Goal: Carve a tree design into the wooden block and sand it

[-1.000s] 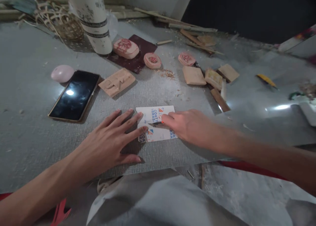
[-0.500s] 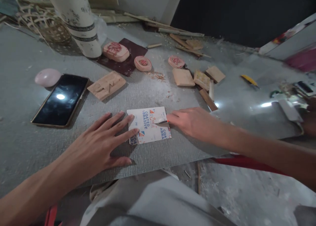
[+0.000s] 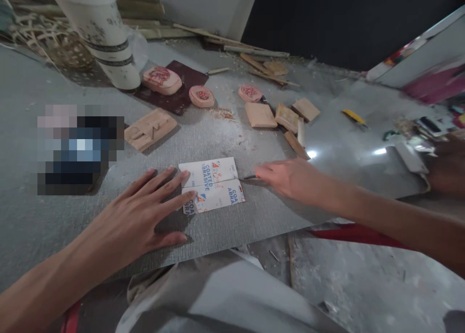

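Here, splayed left hand (image 3: 147, 209) on sandpaper (image 3: 218, 195).

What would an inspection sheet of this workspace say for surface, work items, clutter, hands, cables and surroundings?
Surface: grey tabletop, wood shavings on it.
Work items: printed coated abrasive sheet, a line running across it, cut depth unclear; knife, tip by the sheet's right edge.
Clutter: carved wooden block, three blocks with red drawings, yellow cutter, tall white cup.
Hands: left hand spread, fingertips on the sheet's left part; right hand gripping the knife.
Cables: possible pale cord at far right, too blurred to confirm.
Surroundings: woven basket at upper left; dark panel behind.
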A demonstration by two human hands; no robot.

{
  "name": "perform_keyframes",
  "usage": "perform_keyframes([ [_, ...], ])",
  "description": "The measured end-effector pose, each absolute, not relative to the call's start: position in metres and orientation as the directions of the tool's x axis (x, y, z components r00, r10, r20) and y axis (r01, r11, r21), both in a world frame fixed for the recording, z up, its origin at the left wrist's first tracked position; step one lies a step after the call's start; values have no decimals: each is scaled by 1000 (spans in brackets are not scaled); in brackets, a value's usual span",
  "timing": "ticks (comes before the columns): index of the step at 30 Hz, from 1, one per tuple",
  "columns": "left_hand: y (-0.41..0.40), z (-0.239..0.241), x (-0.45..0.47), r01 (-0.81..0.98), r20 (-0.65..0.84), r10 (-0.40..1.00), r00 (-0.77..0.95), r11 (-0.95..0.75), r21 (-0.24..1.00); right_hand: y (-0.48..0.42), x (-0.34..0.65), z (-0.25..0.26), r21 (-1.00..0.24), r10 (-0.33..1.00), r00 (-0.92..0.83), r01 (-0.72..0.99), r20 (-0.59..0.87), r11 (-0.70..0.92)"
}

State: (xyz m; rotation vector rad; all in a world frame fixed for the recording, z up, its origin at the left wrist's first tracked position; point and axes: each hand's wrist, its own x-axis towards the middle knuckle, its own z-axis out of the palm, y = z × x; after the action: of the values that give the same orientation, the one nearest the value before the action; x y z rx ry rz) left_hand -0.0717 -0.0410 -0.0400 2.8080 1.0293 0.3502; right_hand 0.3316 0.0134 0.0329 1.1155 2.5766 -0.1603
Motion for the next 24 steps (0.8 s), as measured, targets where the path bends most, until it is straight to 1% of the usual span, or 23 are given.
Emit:
perform_keyframes([
  [10, -40, -40, -71, 636, 140, 665, 733, -744, 203, 9, 338, 14, 11, 708, -637, 741, -305, 671],
  [16, -37, -48, -72, 633, 167, 669, 724, -741, 225, 9, 336, 14, 8, 713, -642, 742, -282, 671],
  [21, -38, -48, -72, 635, 169, 679, 714, -730, 250, 7, 347, 14, 9, 729, -645, 748, -230, 664],
  [24, -36, -39, -70, 629, 151, 681, 717, -725, 283, 10, 361, 14, 36, 778, -606, 785, -165, 619],
])
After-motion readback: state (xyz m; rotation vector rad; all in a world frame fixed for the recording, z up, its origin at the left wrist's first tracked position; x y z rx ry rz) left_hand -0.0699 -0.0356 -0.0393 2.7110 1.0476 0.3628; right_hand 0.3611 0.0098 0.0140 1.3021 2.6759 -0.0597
